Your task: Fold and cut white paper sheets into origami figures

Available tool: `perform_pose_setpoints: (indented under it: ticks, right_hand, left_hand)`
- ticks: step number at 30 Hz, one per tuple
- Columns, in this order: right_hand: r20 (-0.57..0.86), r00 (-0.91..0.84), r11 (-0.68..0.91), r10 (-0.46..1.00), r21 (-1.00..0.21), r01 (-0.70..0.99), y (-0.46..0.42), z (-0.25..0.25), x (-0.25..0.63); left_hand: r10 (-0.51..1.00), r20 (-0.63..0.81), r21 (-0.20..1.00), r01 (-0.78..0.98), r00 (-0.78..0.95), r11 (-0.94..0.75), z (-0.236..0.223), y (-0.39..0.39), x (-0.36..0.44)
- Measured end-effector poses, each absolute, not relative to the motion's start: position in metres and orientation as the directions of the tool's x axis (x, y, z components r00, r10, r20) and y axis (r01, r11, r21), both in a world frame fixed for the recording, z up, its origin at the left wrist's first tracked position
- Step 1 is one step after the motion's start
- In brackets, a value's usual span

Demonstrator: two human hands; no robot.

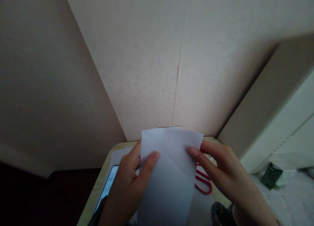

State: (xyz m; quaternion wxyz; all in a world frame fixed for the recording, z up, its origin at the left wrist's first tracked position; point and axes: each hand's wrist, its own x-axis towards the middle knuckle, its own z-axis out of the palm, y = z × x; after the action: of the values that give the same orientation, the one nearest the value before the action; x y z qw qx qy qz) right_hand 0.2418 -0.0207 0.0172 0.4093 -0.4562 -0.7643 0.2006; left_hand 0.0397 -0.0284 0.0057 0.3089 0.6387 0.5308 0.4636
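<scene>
A sheet of white paper (169, 180) is held up in front of me, with a slanting crease running across its upper part. My left hand (132, 180) grips its left edge, thumb on the near face and fingers behind. At the upper right edge my right hand (218, 167) pinches the sheet between thumb and fingers. Red looped handles, apparently of scissors (204, 183), show just past the paper's right side. Left of my left hand lies a phone (108, 185) with a lit screen, partly covered by that hand.
Under the hands stands a small pale wooden table (94, 196) with rounded corners, more white paper (119, 155) lying on it. A pale wall (152, 72) rises directly behind. To the right are a light cabinet-like panel (277, 105) and a dark green packet (271, 176).
</scene>
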Motion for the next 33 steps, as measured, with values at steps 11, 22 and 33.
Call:
perform_pose_setpoints:
  ticks: [11, 22, 33]
  right_hand:
    - [0.409, -0.138, 0.414, 0.902, -0.729, 0.546, -0.019, 0.017, 0.247]
    - [0.374, -0.328, 0.495, 0.867, -0.582, 0.645, -0.021, 0.016, 0.235]
    - [0.501, -0.208, 0.522, 0.840, -0.643, 0.560, -0.021, 0.017, 0.229]
  left_hand:
    - [0.914, 0.397, 0.831, 0.389, 0.086, -0.397, -0.001, -0.021, 0.028]
    - [0.894, 0.420, 0.677, 0.602, 0.155, -0.423, 0.008, -0.016, 0.029]
    - [0.886, 0.427, 0.705, 0.548, 0.179, -0.450, 0.012, -0.018, 0.028]
